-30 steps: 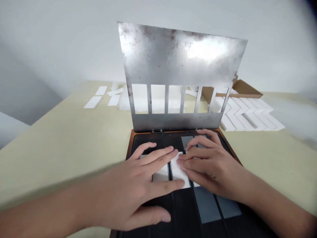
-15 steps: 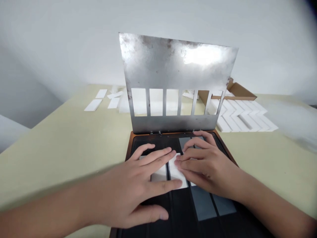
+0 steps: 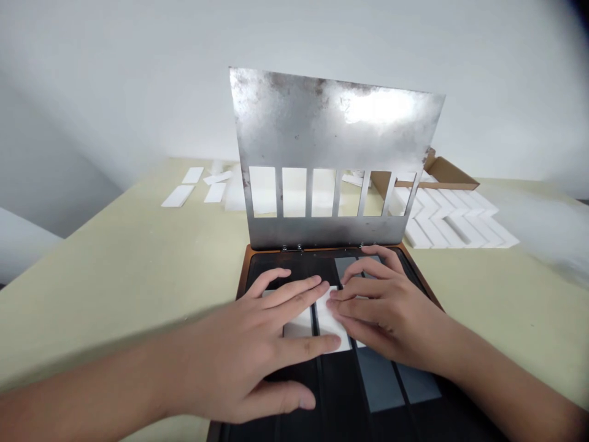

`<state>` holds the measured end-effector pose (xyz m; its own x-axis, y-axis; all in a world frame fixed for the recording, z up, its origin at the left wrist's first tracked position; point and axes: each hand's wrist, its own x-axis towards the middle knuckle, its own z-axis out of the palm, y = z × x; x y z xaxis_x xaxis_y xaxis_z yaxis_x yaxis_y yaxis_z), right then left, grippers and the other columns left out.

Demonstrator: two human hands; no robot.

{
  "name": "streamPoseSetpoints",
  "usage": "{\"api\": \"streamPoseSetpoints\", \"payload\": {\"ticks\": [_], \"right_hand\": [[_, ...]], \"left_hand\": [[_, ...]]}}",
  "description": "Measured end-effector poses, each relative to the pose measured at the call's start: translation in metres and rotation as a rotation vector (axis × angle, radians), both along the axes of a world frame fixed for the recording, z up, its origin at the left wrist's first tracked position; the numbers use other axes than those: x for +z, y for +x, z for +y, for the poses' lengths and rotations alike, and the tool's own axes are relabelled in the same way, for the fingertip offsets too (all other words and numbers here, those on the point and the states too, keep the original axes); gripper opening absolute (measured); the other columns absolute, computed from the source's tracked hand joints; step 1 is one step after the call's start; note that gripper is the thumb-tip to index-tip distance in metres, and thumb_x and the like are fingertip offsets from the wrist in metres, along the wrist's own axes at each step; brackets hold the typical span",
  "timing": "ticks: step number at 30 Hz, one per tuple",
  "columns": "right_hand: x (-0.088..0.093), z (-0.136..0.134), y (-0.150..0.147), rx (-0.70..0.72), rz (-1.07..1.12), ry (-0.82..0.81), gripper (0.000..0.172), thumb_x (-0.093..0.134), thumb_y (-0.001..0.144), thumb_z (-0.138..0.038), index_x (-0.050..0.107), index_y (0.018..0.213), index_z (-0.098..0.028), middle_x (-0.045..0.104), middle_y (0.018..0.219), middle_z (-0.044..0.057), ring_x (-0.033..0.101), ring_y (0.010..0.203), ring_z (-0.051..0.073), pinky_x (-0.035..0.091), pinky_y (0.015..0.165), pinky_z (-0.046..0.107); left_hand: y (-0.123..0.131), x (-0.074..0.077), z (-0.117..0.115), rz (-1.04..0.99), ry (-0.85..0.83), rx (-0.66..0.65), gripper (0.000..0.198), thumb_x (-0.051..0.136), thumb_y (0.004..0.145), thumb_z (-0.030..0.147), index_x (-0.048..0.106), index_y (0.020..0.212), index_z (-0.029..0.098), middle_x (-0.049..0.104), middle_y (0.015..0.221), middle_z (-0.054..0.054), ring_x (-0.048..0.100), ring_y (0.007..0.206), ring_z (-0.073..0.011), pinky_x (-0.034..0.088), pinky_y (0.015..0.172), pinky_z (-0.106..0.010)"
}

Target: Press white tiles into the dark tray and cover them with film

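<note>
A black board [image 3: 338, 393] with a wooden rim lies at the centre front, with grey panels [image 3: 380, 379] and white cards set on it. My left hand [image 3: 271, 344] spreads over its left part, its fingertips touching a white card [image 3: 327, 319]. Another white card [image 3: 299, 324] shows partly beneath that hand. My right hand [image 3: 386, 307] rests with bent, parted fingers on the right edge of the same card. More white shows under the right hand, mostly hidden. A metal plate [image 3: 322, 135] with a row of rectangular openings stands upright, hinged at the board's back edge.
Behind the plate at the right are an open cardboard box [image 3: 453, 175] and rows of white blocks [image 3: 460, 230]. Loose white cards [image 3: 178, 196] lie at the back left of the pale yellow table [image 3: 151, 258]. A pale wall stands behind.
The whole view has shifted slightly, so things appear a little further right and lower. Both hands keep nearly the same places on the board.
</note>
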<state>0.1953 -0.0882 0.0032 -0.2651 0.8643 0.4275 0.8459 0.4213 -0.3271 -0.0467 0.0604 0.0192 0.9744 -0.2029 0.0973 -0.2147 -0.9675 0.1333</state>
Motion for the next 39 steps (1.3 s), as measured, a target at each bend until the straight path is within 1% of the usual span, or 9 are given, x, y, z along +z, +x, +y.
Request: {"api": "streamPoseSetpoints", "payload": {"ticks": [7,13,21,24,26,30,33,36,39], "right_hand": [[0.000,-0.002,0.000,0.006,-0.007,0.003,0.011,0.068,0.103,-0.022,0.078,0.105,-0.024,0.081,0.098,-0.003,0.064,0.110,0.021,0.024,0.123,0.054],[-0.001,-0.002,0.000,0.006,-0.003,0.012,0.010,0.069,0.102,-0.021,0.078,0.100,-0.024,0.082,0.100,-0.002,0.064,0.112,0.022,0.025,0.123,0.054],[0.005,-0.003,-0.002,0.014,0.040,-0.053,0.011,0.070,0.101,-0.027,0.080,0.104,-0.026,0.081,0.094,-0.001,0.065,0.105,0.022,0.025,0.123,0.054],[0.010,-0.004,-0.002,0.052,0.134,-0.110,0.010,0.072,0.099,-0.029,0.079,0.091,-0.026,0.080,0.085,-0.003,0.065,0.102,0.021,0.023,0.122,0.053],[0.017,-0.005,-0.001,0.064,0.185,-0.133,0.020,0.072,0.099,-0.027,0.076,0.080,-0.025,0.079,0.079,-0.004,0.065,0.102,0.021,0.023,0.122,0.053],[0.037,-0.003,0.008,-0.010,0.246,-0.029,0.023,0.066,0.104,-0.031,0.078,0.086,-0.025,0.081,0.088,0.000,0.066,0.105,0.022,0.038,0.111,0.048],[0.044,0.001,0.022,-0.090,0.243,0.151,0.024,0.061,0.107,-0.030,0.080,0.093,-0.024,0.081,0.094,0.002,0.066,0.102,0.022,0.044,0.102,0.045],[0.030,0.001,0.041,-0.153,0.194,0.208,0.022,0.062,0.106,-0.028,0.080,0.095,-0.023,0.080,0.099,0.004,0.066,0.103,0.022,0.045,0.101,0.046],[0.003,-0.002,0.061,-0.187,0.205,0.194,0.019,0.061,0.105,-0.025,0.079,0.101,-0.022,0.078,0.103,0.007,0.066,0.104,0.024,0.047,0.099,0.048]], "left_hand": [[-0.001,-0.002,0.000,-0.026,-0.044,0.003,0.059,0.064,0.103,0.056,0.056,0.156,0.031,0.043,0.167,-0.022,0.046,0.152,-0.0460,0.034,0.122,-0.065],[0.001,0.000,-0.001,-0.040,-0.076,0.005,0.059,0.069,0.101,0.055,0.059,0.153,0.030,0.048,0.165,-0.019,0.048,0.151,-0.0435,0.033,0.125,-0.060],[0.000,-0.001,0.000,-0.012,-0.034,-0.030,0.061,0.064,0.104,0.053,0.053,0.158,0.026,0.046,0.166,-0.019,0.046,0.153,-0.0410,0.032,0.123,-0.058],[0.001,-0.002,0.001,-0.044,-0.039,-0.053,0.057,0.061,0.106,0.045,0.051,0.158,0.023,0.053,0.161,-0.020,0.047,0.153,-0.0365,0.031,0.123,-0.054],[0.003,0.002,-0.001,-0.074,-0.059,-0.085,0.052,0.060,0.105,0.037,0.054,0.154,0.020,0.062,0.152,-0.019,0.054,0.146,-0.0338,0.034,0.120,-0.050],[0.013,0.013,-0.016,-0.103,-0.101,-0.055,0.032,0.057,0.104,0.028,0.068,0.132,0.018,0.074,0.127,-0.012,0.070,0.109,-0.0269,0.042,0.109,-0.045],[0.023,0.013,-0.034,-0.186,-0.101,0.060,0.020,0.056,0.104,0.028,0.074,0.101,0.020,0.076,0.098,-0.005,0.066,0.083,-0.0197,0.045,0.097,-0.042],[0.032,0.002,-0.050,-0.277,-0.064,0.148,0.031,0.053,0.106,0.028,0.070,0.082,0.019,0.067,0.075,-0.003,0.059,0.071,-0.0185,0.046,0.084,-0.041],[0.035,-0.010,-0.056,-0.337,-0.021,0.180,0.034,0.050,0.106,0.023,0.066,0.077,0.016,0.066,0.074,-0.006,0.058,0.070,-0.0199,0.046,0.077,-0.041]]}}
